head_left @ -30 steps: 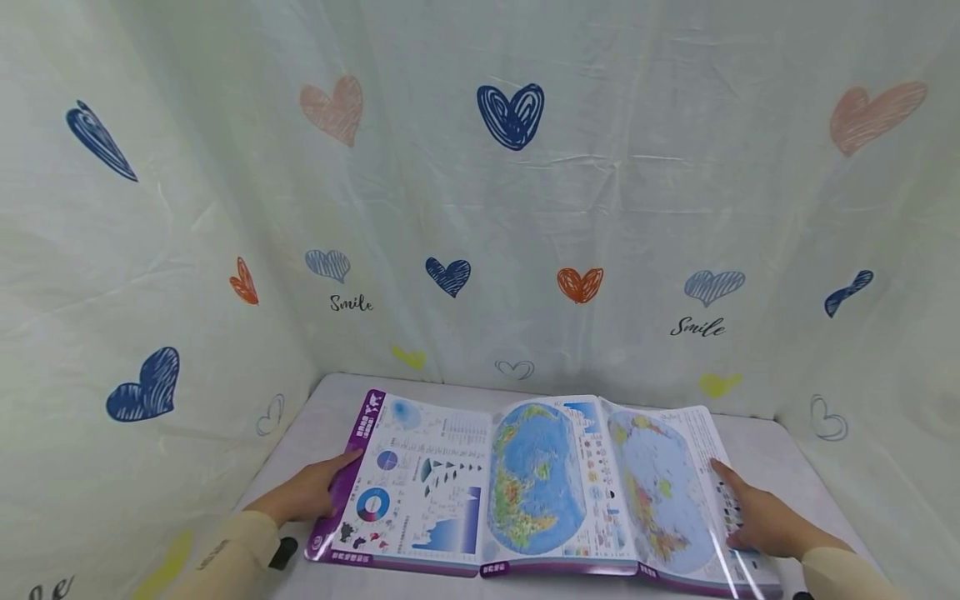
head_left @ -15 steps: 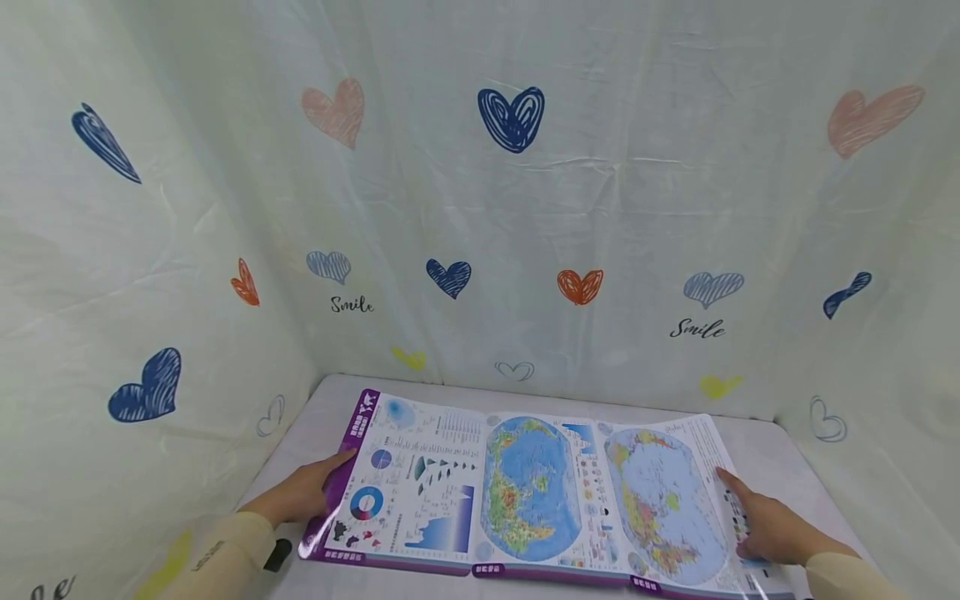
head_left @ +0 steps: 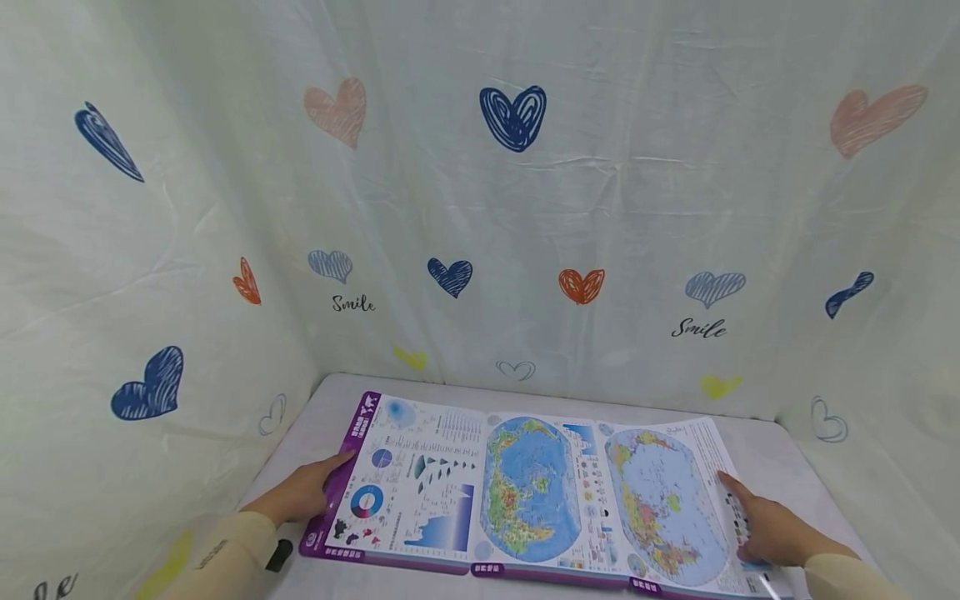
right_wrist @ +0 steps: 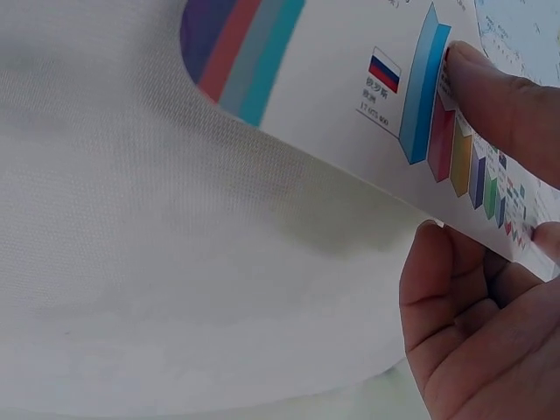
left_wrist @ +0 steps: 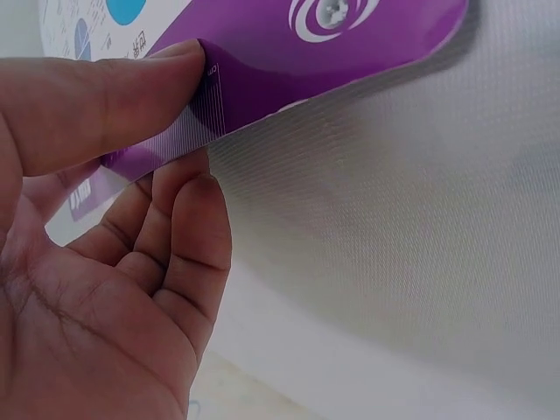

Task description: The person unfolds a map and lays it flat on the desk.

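Note:
A fold-out world map lies spread across the white table in three panels. Charts fill its left panel, and the other two each carry an oval map. My left hand pinches the purple left edge, thumb on top and curled fingers underneath. At the opposite end my right hand grips the right edge, where coloured bars and a small printed flag show beside the thumb. The right fingers are curled below that edge. Both ends sit tilted up over the cloth in the wrist views.
A white cloth-covered table carries the map. Behind it and on both sides hang pale curtains printed with hearts and "Smile". A small black object shows at the left sleeve.
The map's raised folds have flattened and its panels have spread wider. Its left edge has shifted slightly left, while the right hand has moved a little right and nearer the front.

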`<state>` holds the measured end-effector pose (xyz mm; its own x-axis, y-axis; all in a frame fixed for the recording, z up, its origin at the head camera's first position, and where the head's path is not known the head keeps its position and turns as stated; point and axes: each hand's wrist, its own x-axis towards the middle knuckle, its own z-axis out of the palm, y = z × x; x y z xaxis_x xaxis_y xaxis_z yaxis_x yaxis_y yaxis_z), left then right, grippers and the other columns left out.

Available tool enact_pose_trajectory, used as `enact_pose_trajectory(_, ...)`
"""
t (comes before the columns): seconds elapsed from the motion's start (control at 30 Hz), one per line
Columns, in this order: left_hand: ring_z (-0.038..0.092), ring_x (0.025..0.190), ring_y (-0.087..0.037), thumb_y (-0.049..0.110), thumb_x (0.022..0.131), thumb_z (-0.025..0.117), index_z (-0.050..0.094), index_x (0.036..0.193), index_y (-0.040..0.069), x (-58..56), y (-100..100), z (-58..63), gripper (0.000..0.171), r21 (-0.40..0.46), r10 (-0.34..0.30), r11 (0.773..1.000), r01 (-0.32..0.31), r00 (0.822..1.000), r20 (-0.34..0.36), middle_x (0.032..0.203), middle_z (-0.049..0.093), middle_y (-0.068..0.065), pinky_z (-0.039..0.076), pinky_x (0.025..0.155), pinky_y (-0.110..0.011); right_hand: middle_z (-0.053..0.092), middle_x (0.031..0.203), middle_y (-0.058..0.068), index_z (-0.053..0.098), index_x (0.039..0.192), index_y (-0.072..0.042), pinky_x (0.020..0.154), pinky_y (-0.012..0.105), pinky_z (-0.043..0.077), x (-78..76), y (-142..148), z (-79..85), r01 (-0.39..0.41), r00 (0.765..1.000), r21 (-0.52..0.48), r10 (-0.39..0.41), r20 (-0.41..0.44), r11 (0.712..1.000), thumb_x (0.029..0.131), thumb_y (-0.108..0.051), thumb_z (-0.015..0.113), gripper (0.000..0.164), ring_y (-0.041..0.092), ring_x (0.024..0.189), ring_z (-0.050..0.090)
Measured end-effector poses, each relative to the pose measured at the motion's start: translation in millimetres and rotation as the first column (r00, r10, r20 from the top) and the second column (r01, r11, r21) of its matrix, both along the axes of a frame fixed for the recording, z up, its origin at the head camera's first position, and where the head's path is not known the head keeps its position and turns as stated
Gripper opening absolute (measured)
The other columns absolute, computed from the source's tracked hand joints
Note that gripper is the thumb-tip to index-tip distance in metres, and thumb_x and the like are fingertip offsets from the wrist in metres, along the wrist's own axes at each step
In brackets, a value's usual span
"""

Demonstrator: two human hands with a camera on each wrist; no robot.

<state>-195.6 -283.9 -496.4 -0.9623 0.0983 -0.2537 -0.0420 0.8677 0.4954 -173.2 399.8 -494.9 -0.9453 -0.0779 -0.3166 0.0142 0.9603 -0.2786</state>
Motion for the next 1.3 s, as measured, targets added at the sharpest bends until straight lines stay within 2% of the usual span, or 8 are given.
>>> enact_pose_trajectory(0.33,0.054,0.095,-0.031,-0.01,0.074,0.072,0.039,0.15,0.0,-1.5,-3,-1.3,0.084,-0.014,0.007,1.0,-0.007,1.0,-0.003,0.138,0.048,-0.033,0.054,0.08,-0.043,0.055,0.109,0.033,0.025,0.148,0.008,0.092,0.071,0.039,-0.3,0,1.3,0.044,0.997,0.023,-0.045,0.056,0.999,0.065,-0.018,0.09,0.109,0.036,0.086,0.054)
enact_pose_trajectory(0.53,0.055,0.095,-0.032,-0.01,0.075,0.073,0.04,0.15,-0.001,-2.4,-2,-0.3,0.083,-0.018,0.015,1.0,-0.015,1.0,0.004,0.136,0.05,-0.032,0.054,0.082,-0.045,0.056,0.107,0.03,0.026,0.148,0.007,0.091,0.071,0.04,-4.6,4,-3.8,0.053,0.996,0.031,-0.055,0.068,0.998,0.064,-0.022,0.091,0.111,0.035,0.085,0.054)
enact_pose_trajectory(0.77,0.055,0.094,-0.032,-0.011,0.075,0.073,0.04,0.15,-0.001,-2.5,-1,0.8,0.082,-0.012,0.035,0.999,-0.035,0.999,0.032,0.135,0.049,-0.034,0.053,0.073,-0.037,0.058,0.105,0.028,0.029,0.145,0.01,0.09,0.07,0.041,-5.5,12,-9.4,0.048,0.996,0.019,-0.05,0.072,0.999,0.063,-0.025,0.091,0.109,0.035,0.087,0.054)
enact_pose_trajectory(0.93,0.055,0.094,-0.032,-0.009,0.075,0.074,0.043,0.148,-0.002,-3.0,-3,1.1,0.08,-0.032,0.031,0.999,-0.031,0.999,0.02,0.133,0.052,-0.033,0.055,0.079,-0.043,0.058,0.109,0.03,0.029,0.144,0.011,0.092,0.072,0.038,-5.3,14,-9.9,0.051,0.995,0.025,-0.053,0.08,0.998,0.064,-0.031,0.091,0.11,0.037,0.09,0.055)
enact_pose_trajectory(1.03,0.055,0.091,-0.03,-0.007,0.074,0.076,0.046,0.145,-0.002,-3.3,-4,1.6,0.077,-0.04,0.031,0.999,-0.03,0.999,0.018,0.122,0.058,-0.028,0.054,0.079,-0.045,0.059,0.109,0.029,0.03,0.144,0.011,0.091,0.072,0.038,-4.9,14,-9.2,0.043,0.996,0.029,-0.045,0.078,0.999,0.064,-0.032,0.09,0.11,0.037,0.091,0.056)
enact_pose_trajectory(1.1,0.055,0.086,-0.027,-0.006,0.074,0.077,0.049,0.144,-0.003,-3.4,-5,2.4,0.075,-0.039,0.034,0.999,-0.033,0.999,0.016,0.109,0.062,-0.022,0.054,0.075,-0.043,0.06,0.109,0.029,0.03,0.144,0.012,0.091,0.072,0.038,-4.3,14,-8.2,0.04,0.996,0.033,-0.042,0.08,0.999,0.065,-0.033,0.09,0.109,0.036,0.09,0.056)
enact_pose_trajectory(1.2,0.055,0.08,-0.024,-0.002,0.074,0.079,0.053,0.14,-0.002,-3.9,-6,4.5,0.07,-0.063,0.038,0.997,-0.038,0.999,-0.002,0.093,0.062,-0.011,0.055,0.074,-0.044,0.061,0.107,0.029,0.031,0.143,0.014,0.09,0.072,0.039,-3.0,14,-5.5,0.033,0.996,0.035,-0.035,0.082,0.999,0.066,-0.034,0.089,0.107,0.038,0.091,0.057)
enact_pose_trajectory(1.3,0.059,0.085,-0.027,0.003,0.077,0.08,0.056,0.137,-0.002,-4.9,-5,9.1,0.065,-0.098,0.037,0.994,-0.04,0.999,-0.029,0.095,0.063,-0.013,0.054,0.08,-0.052,0.062,0.104,0.026,0.033,0.142,0.014,0.089,0.072,0.04,-2.7,16,-0.9,0.031,0.996,0.045,-0.034,0.084,0.999,0.068,-0.039,0.087,0.106,0.038,0.091,0.058)
